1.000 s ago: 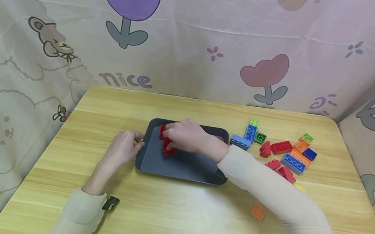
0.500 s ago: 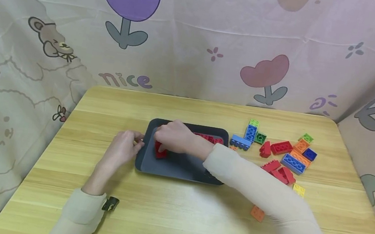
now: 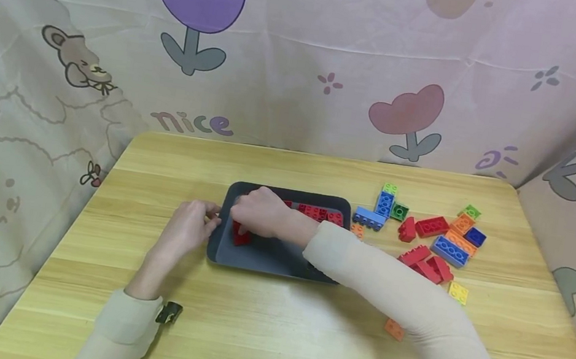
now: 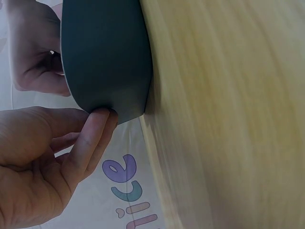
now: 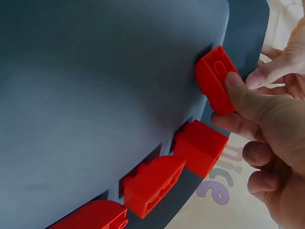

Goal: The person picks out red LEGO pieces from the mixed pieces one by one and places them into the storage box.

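Note:
A dark grey tray (image 3: 276, 261) lies on the wooden table, and red toy bricks (image 3: 319, 213) line its far side. At its left end, my left hand (image 3: 186, 225) pinches the rim; in the left wrist view the fingertips press the outer wall (image 4: 105, 57). My right hand (image 3: 263, 213) is inside the tray near the left wall. Its thumb and index finger pinch a red brick (image 5: 218, 78), shown close up in the right wrist view, low against the tray floor. Another red brick (image 5: 200, 147) lies just beside it. In the head view the hand partly covers the held brick.
Right of the tray lie loose bricks: blue (image 3: 369, 218), dark green (image 3: 399, 211), red (image 3: 432, 226), orange (image 3: 460, 242) and yellow (image 3: 458, 292). An orange brick (image 3: 394, 329) lies by the right sleeve. A printed cloth (image 3: 300, 100) hangs behind the table.
My right hand has moved left with the red brick, toward the tray's left wall. More bricks along the far side now show. My left hand has stayed at the rim.

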